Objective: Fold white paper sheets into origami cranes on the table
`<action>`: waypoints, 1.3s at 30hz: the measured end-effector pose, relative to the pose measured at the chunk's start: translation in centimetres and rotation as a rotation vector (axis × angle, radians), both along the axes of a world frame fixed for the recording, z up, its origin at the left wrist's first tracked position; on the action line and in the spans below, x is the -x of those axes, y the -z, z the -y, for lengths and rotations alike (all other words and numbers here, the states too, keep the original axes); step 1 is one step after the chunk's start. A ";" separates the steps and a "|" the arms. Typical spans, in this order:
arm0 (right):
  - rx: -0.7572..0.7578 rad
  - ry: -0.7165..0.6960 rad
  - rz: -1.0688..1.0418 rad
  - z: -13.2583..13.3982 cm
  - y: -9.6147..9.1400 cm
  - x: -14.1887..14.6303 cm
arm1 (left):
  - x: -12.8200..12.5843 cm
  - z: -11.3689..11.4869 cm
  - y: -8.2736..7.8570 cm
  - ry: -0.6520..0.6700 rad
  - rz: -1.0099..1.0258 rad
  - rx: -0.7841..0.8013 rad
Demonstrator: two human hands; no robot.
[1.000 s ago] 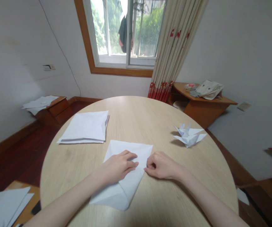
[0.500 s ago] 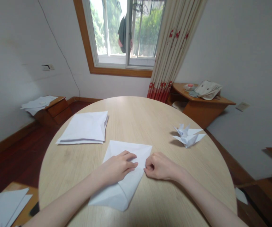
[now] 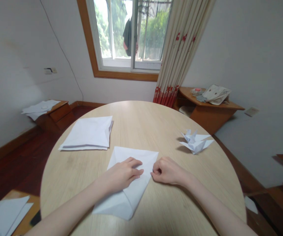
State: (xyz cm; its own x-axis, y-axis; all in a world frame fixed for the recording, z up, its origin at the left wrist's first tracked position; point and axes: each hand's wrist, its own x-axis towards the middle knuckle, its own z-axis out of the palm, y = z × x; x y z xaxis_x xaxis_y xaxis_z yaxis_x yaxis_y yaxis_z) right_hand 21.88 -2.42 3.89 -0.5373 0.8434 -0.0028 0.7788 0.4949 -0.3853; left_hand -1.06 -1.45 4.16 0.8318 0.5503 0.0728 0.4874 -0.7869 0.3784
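On the table (image 3: 141, 121), a folded paper (image 3: 135, 187) is being partly covered by the left hand (image 3: 124, 172), which is lying half spread with nothing gripped, while the right hand (image 3: 167, 171) is being held curled at the paper's right edge, any pinch being hard to see.

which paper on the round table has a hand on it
The folded sheet, under the left hand; the stack and paper birds lie untouched, farther back.
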 end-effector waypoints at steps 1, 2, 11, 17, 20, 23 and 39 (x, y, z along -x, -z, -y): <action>0.001 0.007 -0.003 -0.1 0.0 -0.1 | 0.0 0.0 0.0 -0.001 0.000 0.001; 0.004 0.014 -0.006 -0.1 0.0 -0.1 | 0.0 0.0 -0.1 -0.004 0.002 0.001; 0.005 0.115 -0.012 -0.9 0.2 -0.7 | 0.1 0.1 -0.2 0.002 0.022 0.015; -0.044 0.154 -0.022 -1.5 0.6 -1.4 | 0.1 0.1 -0.2 -0.002 0.036 0.010; -0.064 0.180 -0.007 -1.8 0.7 -1.7 | 0.0 0.2 -0.3 -0.007 0.023 0.035; -0.083 0.203 0.007 -2.1 0.8 -2.0 | 0.0 0.2 -0.5 -0.012 0.016 0.049; -0.116 0.372 0.087 -3.0 1.0 -2.9 | 0.0 0.2 -0.5 -0.022 0.011 0.036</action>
